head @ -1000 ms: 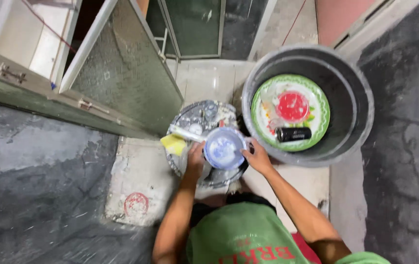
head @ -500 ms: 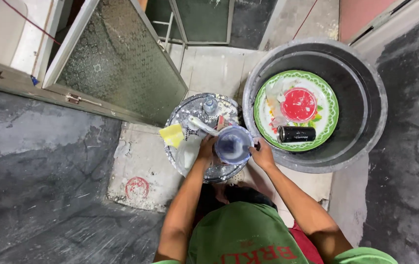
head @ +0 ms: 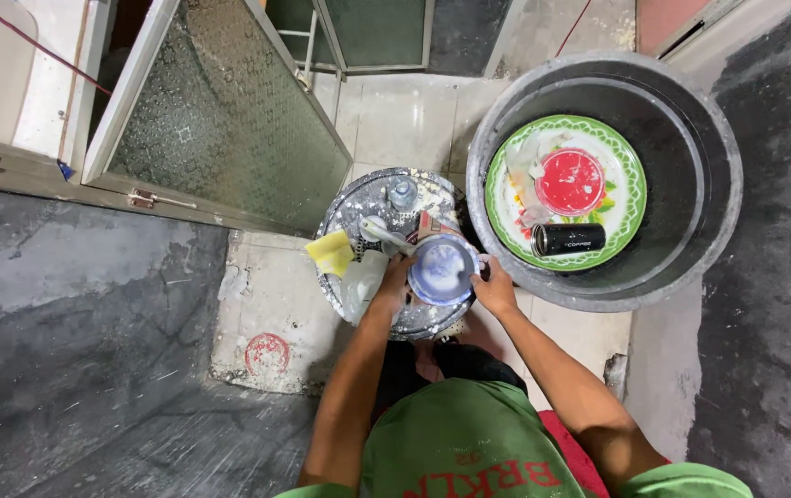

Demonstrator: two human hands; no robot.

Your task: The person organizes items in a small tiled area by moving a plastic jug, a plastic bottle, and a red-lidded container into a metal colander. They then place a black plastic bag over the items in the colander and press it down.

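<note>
I look straight down at a round metal basin (head: 358, 198) on the floor, full of soapy dishes. My left hand (head: 395, 277) and my right hand (head: 495, 288) both grip a small blue-and-white bowl (head: 441, 269), one on each side of its rim, just above the basin. A yellow sponge (head: 332, 252) rests on the basin's left edge. A small glass (head: 403, 193) and a metal utensil (head: 386, 234) lie among the suds behind the bowl.
A large grey tub (head: 723, 175) stands to the right, holding a green-rimmed plate (head: 630, 198), a red lid (head: 570, 182) and a black cup (head: 569, 239) on its side. A patterned glass door (head: 220, 129) stands open at the upper left. Dark concrete flanks the tiled floor.
The view has shifted a little, so the basin and tub sit slightly lower and to the right. Both hands stay on the bowl, which has turned slightly.
</note>
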